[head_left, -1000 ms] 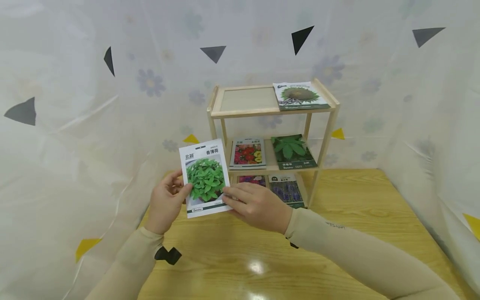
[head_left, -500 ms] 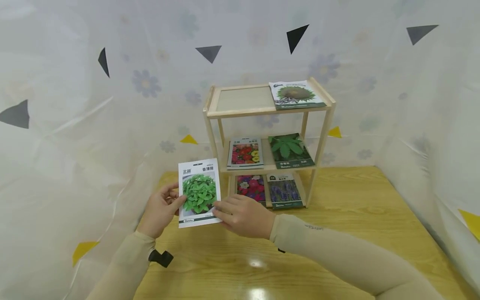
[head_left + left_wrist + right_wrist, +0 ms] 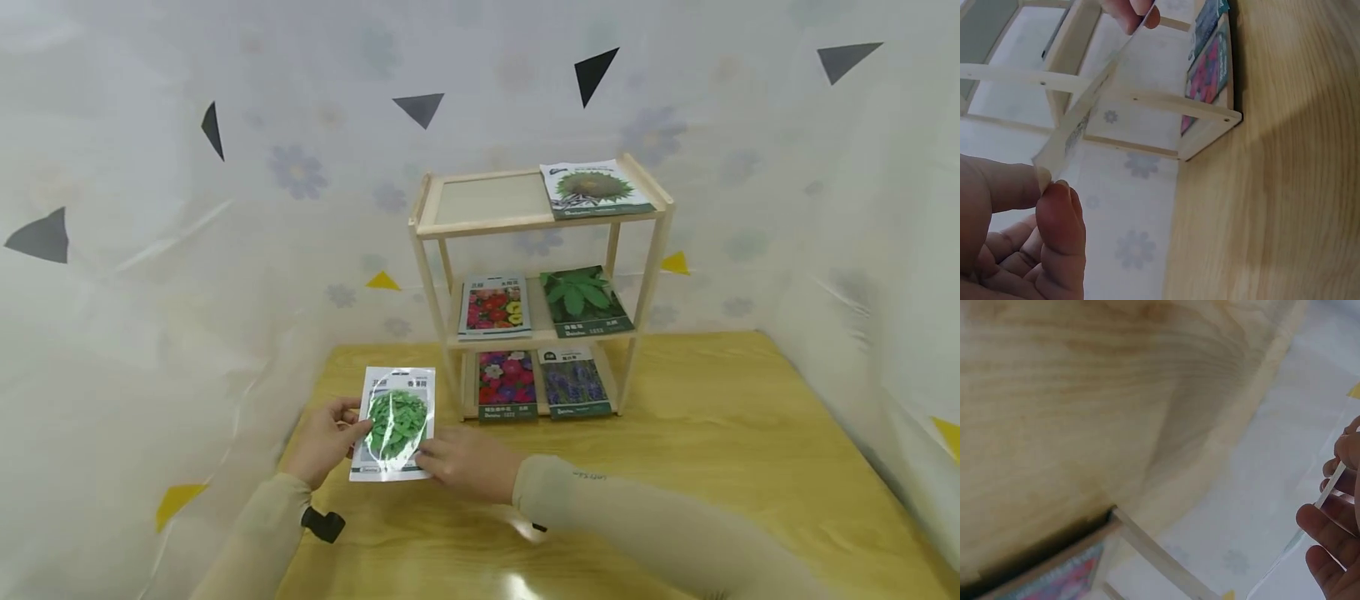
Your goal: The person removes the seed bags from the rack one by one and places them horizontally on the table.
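A white seed packet [image 3: 396,423] with a green leafy plant pictured on it is held above the table, left of a small wooden rack. At its left edge my left hand [image 3: 324,440] pinches it between thumb and fingers. My right hand [image 3: 471,463] grips the lower right edge. The left wrist view shows the packet [image 3: 1079,122] nearly edge-on, its corner pinched by the left hand [image 3: 1054,231]. In the right wrist view, fingers of the right hand [image 3: 1332,534] lie at the packet's edge. Glare covers part of its front.
The three-tier wooden rack [image 3: 487,223] stands at the back of the wooden table [image 3: 690,467]. A sunflower packet [image 3: 596,190] lies on top at right. Below are red-flower [image 3: 493,308], green-leaf [image 3: 585,300], pink-flower [image 3: 507,383] and purple-flower [image 3: 573,382] packets. Patterned sheeting surrounds the table.
Both hands have lowered the leafy seed packet toward the table, slightly leftward, and its top has tilted back. The pink-flower packet behind is now uncovered. Both hands keep their hold.
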### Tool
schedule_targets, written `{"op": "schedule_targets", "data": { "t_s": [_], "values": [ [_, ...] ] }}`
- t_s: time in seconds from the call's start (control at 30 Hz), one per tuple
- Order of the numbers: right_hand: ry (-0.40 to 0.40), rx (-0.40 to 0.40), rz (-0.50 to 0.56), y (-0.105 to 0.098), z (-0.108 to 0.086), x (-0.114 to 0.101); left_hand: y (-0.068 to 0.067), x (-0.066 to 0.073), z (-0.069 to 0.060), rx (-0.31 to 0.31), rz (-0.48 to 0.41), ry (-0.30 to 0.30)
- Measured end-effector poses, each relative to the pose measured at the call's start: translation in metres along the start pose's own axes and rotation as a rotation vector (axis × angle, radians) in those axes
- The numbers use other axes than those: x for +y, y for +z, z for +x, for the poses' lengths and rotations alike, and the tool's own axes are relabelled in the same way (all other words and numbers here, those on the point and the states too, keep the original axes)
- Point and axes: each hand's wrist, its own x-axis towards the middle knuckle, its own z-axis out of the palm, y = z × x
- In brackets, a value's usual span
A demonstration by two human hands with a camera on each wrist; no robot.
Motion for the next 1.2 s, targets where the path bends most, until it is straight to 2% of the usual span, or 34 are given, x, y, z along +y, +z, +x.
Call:
{"op": "schedule_targets", "data": {
  "t_s": [0.1, 0.17, 0.23, 0.3, 0.37, 0.43, 0.5, 0.6, 0.8, 0.93, 1.07, 1.2],
  "values": [
    [0.024, -0.037, 0.023, 0.012, -0.002, -0.006, 0.005, -0.011, 0.003, 0.000, 0.017, -0.038],
    [0.093, -0.069, 0.109, 0.019, -0.002, -0.010, 0.007, -0.019, 0.004, -0.001, 0.039, -0.054],
    [0.229, -0.130, 0.283, 0.024, 0.000, -0.017, 0.008, -0.027, 0.004, 0.008, 0.057, -0.073],
    [0.420, -0.172, 0.525, 0.030, 0.003, -0.024, 0.008, -0.034, 0.003, 0.020, 0.070, -0.086],
    [0.624, -0.185, 0.755, 0.036, 0.005, -0.028, 0.009, -0.039, 0.002, 0.026, 0.072, -0.097],
    [0.777, -0.174, 0.911, 0.041, 0.007, -0.029, 0.010, -0.041, 0.003, 0.028, 0.075, -0.107],
    [0.857, -0.149, 1.018, 0.045, 0.008, -0.028, 0.010, -0.043, 0.004, 0.031, 0.074, -0.115],
    [0.924, -0.123, 1.130, 0.051, 0.009, -0.028, 0.010, -0.047, 0.006, 0.026, 0.081, -0.131],
    [0.991, -0.112, 1.242, 0.060, 0.019, -0.038, 0.002, -0.066, 0.004, 0.000, 0.131, -0.166],
    [1.067, -0.142, 1.250, 0.070, 0.026, -0.047, -0.001, -0.078, 0.003, -0.023, 0.181, -0.155],
    [1.130, -0.166, 1.266, 0.077, 0.028, -0.054, 0.001, -0.082, 0.001, -0.047, 0.202, -0.157],
    [1.139, -0.187, 1.223, 0.081, 0.029, -0.056, 0.003, -0.084, 0.001, -0.059, 0.261, -0.160]
  ]
}}
